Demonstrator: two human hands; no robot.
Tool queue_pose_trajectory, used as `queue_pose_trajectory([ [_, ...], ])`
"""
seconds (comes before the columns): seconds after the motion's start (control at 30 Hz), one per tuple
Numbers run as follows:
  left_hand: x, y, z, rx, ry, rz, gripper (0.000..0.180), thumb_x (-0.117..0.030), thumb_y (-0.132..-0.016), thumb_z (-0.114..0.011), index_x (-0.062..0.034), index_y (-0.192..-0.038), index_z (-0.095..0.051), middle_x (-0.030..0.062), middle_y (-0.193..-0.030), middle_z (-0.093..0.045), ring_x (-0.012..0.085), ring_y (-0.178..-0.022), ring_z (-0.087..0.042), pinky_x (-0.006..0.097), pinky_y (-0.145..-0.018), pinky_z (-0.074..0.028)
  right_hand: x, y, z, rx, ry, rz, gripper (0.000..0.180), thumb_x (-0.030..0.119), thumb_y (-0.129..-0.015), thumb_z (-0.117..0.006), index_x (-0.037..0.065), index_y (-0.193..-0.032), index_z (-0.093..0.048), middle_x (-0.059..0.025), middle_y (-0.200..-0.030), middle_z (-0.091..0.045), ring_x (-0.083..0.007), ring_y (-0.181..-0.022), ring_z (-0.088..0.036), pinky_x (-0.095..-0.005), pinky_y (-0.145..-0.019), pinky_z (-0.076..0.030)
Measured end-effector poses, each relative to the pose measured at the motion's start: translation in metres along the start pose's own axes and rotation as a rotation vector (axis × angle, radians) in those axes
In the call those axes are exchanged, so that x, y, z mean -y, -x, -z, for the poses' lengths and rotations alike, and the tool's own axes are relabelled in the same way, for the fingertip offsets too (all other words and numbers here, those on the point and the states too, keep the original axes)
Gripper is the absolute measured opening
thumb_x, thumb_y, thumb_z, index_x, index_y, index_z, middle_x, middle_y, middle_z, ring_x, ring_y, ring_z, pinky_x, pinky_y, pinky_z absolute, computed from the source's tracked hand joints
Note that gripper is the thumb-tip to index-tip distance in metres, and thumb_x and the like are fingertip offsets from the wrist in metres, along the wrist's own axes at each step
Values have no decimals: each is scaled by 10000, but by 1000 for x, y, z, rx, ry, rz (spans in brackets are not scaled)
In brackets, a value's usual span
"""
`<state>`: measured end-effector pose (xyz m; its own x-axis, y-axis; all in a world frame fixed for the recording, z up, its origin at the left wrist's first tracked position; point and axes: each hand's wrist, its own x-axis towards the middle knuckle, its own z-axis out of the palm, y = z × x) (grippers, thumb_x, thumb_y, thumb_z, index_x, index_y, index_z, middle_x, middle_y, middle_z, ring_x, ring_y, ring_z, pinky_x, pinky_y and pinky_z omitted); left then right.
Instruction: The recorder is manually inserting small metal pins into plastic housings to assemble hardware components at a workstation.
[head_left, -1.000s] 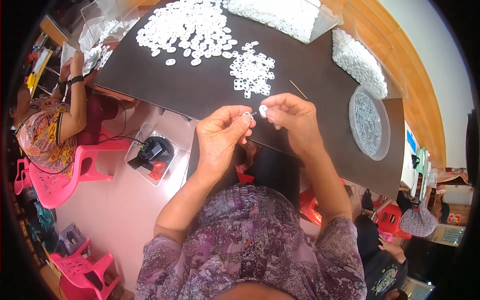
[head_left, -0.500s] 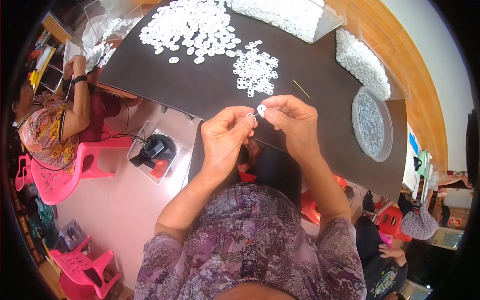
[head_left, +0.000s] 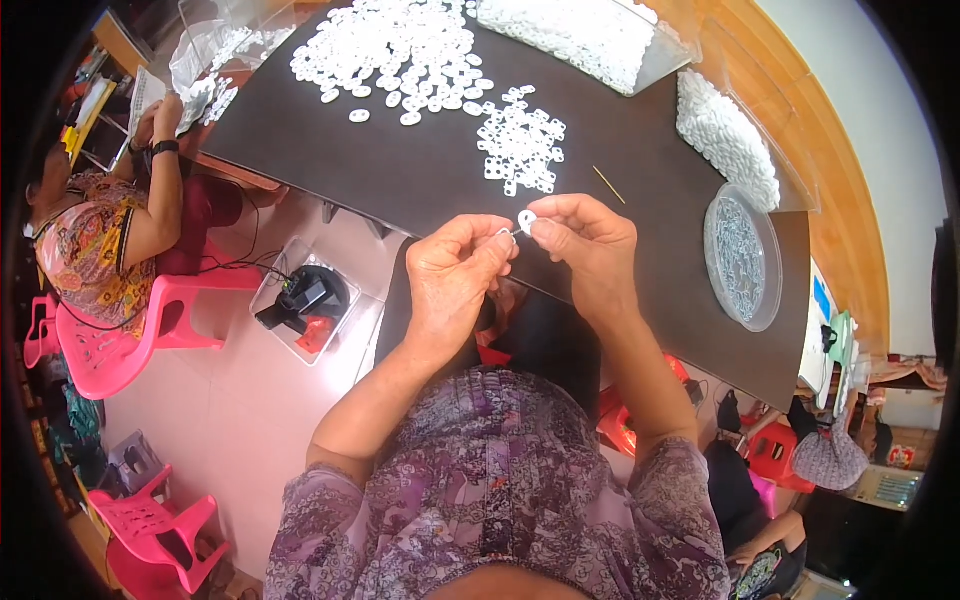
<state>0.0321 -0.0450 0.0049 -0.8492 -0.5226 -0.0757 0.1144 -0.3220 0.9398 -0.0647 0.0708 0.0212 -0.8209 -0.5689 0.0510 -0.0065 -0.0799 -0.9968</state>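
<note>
My left hand [head_left: 455, 275] and my right hand [head_left: 588, 245] meet over the near edge of a dark table [head_left: 400, 175]. My right fingers pinch a small white ring-shaped piece [head_left: 526, 218]. My left fingers pinch a thin metal part [head_left: 505, 234] that touches it. Beyond the hands lies a small cluster of joined white pieces [head_left: 520, 140]. Farther back spreads a big pile of loose white rings [head_left: 400, 50]. A thin yellow stick [head_left: 608, 185] lies on the table to the right.
A round clear dish of small metal parts [head_left: 742, 258] sits at the right. Clear trays of white pieces [head_left: 590, 35] and a bag of white pieces [head_left: 725, 135] stand at the back. Another person [head_left: 110, 230] sits on a pink chair [head_left: 130, 330] at the left. A box with a tool [head_left: 305, 300] lies on the floor.
My hands have stayed together at the table edge with only small finger movement on the white piece.
</note>
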Motion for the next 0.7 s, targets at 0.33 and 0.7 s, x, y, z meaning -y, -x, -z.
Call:
queue_pose_trajectory([
  [0.33,1,0,1,-2,-6,15,147,-60,-860,-612,34,-971,-633,65,-780,-646,76,-628,-570,188,-541,-452,-7,-3,3,12,-37,-92,151,45,-783,-679,0,-925,-663,-5,-755,-640,-32,-628,-529,-170,-545,-386],
  [0.7,6,1,0,-2,-13,-15,147,-55,-869,-603,36,-981,-629,51,-794,-641,71,-649,-571,182,-551,-456,-9,10,-11,-42,237,150,90,-15,-810,-617,-23,-895,-645,-42,-795,-625,-84,-708,-559,-229,-638,-448],
])
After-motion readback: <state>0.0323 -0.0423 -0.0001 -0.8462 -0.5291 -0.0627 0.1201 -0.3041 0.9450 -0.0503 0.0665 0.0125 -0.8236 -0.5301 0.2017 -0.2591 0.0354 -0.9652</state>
